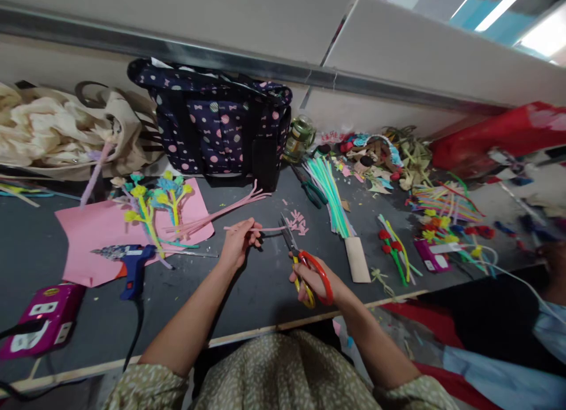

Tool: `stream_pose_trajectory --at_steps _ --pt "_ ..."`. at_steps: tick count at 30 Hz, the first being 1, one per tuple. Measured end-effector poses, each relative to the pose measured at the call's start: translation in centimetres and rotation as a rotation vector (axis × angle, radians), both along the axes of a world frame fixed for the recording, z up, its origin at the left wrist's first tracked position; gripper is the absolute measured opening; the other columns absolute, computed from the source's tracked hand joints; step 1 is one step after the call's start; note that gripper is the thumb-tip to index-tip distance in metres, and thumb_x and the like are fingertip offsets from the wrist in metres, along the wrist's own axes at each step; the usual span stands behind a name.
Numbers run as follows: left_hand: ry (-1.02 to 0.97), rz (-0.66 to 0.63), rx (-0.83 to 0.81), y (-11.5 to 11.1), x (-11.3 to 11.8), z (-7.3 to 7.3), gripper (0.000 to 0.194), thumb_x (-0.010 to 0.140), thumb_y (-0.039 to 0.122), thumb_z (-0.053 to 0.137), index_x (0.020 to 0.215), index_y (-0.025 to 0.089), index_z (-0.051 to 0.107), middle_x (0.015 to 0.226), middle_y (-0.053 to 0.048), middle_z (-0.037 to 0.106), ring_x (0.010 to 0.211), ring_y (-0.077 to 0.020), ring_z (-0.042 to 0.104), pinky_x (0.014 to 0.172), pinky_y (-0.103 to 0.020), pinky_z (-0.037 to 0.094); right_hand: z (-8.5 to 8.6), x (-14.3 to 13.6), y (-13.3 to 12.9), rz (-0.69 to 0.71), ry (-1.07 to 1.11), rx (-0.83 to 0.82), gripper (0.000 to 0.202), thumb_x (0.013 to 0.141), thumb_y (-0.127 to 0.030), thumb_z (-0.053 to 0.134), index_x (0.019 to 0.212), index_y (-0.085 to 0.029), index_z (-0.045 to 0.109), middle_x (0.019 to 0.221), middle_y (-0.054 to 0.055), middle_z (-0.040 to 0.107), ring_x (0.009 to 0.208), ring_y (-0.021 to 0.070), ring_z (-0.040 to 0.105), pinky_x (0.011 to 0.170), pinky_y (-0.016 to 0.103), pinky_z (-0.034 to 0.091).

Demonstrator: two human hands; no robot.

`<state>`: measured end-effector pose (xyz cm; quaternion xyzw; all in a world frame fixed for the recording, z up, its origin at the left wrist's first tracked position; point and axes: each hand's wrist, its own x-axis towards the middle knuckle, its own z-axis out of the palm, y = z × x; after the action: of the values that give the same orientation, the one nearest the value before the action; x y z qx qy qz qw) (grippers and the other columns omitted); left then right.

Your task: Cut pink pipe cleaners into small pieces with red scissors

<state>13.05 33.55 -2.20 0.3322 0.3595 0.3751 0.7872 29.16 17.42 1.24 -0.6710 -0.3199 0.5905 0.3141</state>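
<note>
In my left hand (241,242) a pink pipe cleaner (272,229) is pinched, its free end reaching right to the scissor blades. My right hand (312,279) grips scissors (322,275) with one red and one yellow handle loop; the blades point up and left at the pipe cleaner's tip. Short cut pink pieces (298,221) lie in a small pile just beyond the blades. Behind my left hand, long pink pipe cleaners (221,210) stretch across the table onto a pink sheet (101,221).
A blue glue gun (136,268) and a magenta power strip (48,315) occupy the left. A dark patterned bag (216,127) stands behind. Pliers (313,192), green pipe cleaners (329,192), a glass jar (299,137) and pipe-cleaner flowers (391,245) lie rightward. Another person sits at far right.
</note>
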Motion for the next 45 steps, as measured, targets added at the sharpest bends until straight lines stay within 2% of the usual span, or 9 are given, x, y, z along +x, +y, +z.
stream_pose_trajectory --at_steps 5,17,25,30,33,40,45 --pt "-0.003 -0.003 -0.002 0.0 0.0 -0.1 0.034 0.074 0.041 0.069 0.076 0.008 0.068 0.054 0.0 0.058 0.041 -0.0056 0.043 0.044 -0.022 0.046 0.4 -0.1 0.3 0.012 -0.024 0.008 0.047 0.087 -0.052 0.047 0.121 -0.019 0.044 0.076 0.0 0.064 0.04 0.0131 0.061 0.037 0.021 0.044" --pt "0.032 -0.01 -0.022 0.1 0.0 0.0 0.034 0.073 0.042 0.07 0.076 0.008 0.068 0.054 -0.001 0.058 0.041 -0.0064 0.044 0.044 -0.022 0.047 0.5 -0.3 0.8 -0.028 -0.048 -0.082 0.044 0.087 -0.05 0.049 0.121 -0.021 0.046 0.071 -0.002 0.063 0.034 0.0127 0.057 0.032 0.022 0.044" --pt "0.053 -0.036 -0.045 0.1 -0.1 0.5 0.033 0.073 0.04 0.07 0.077 0.008 0.069 0.057 -0.002 0.059 0.043 -0.0065 0.044 0.045 -0.023 0.048 0.7 -0.1 1.1 -0.025 -0.075 -0.066 0.045 0.085 -0.05 0.049 0.119 -0.02 0.047 0.062 -0.005 0.06 0.033 0.0121 0.054 0.033 0.022 0.044" --pt "0.064 -0.056 -0.035 0.5 -0.3 0.6 0.03 0.074 0.039 0.07 0.072 0.009 0.069 0.049 0.003 0.047 0.04 -0.005 0.037 0.039 -0.019 0.04 0.7 0.1 1.3 0.044 -0.149 -0.033 0.03 0.089 -0.044 0.043 0.106 -0.019 0.05 0.061 -0.004 0.059 0.037 0.0105 0.055 0.038 0.019 0.045" --pt "0.089 -0.027 -0.037 1.0 -0.7 0.7 0.028 0.073 0.038 0.071 0.069 0.01 0.068 0.046 0.005 0.041 0.039 -0.0042 0.032 0.036 -0.018 0.035 0.7 -0.3 1.3 0.082 -0.179 0.009 0.029 0.091 -0.044 0.039 0.102 -0.02 0.049 0.062 -0.004 0.059 0.037 0.0099 0.056 0.036 0.018 0.042" --pt "0.093 0.049 -0.033 1.7 -1.3 0.8 0.027 0.073 0.037 0.071 0.066 0.011 0.067 0.047 0.005 0.042 0.039 -0.0041 0.032 0.036 -0.018 0.035 -0.6 -0.8 1.6 0.028 -0.174 -0.027 0.033 0.09 -0.045 0.037 0.112 -0.022 0.046 0.055 -0.008 0.051 0.031 0.0106 0.051 0.031 0.018 0.039" --pt "0.056 0.065 -0.018 1.6 -1.2 0.6 0.028 0.073 0.038 0.071 0.071 0.01 0.068 0.051 0.003 0.048 0.042 -0.005 0.036 0.039 -0.02 0.04 -0.8 -0.9 1.4 0.056 -0.188 0.006 0.034 0.088 -0.044 0.04 0.113 -0.022 0.047 0.057 -0.008 0.052 0.033 0.0108 0.053 0.032 0.019 0.041"
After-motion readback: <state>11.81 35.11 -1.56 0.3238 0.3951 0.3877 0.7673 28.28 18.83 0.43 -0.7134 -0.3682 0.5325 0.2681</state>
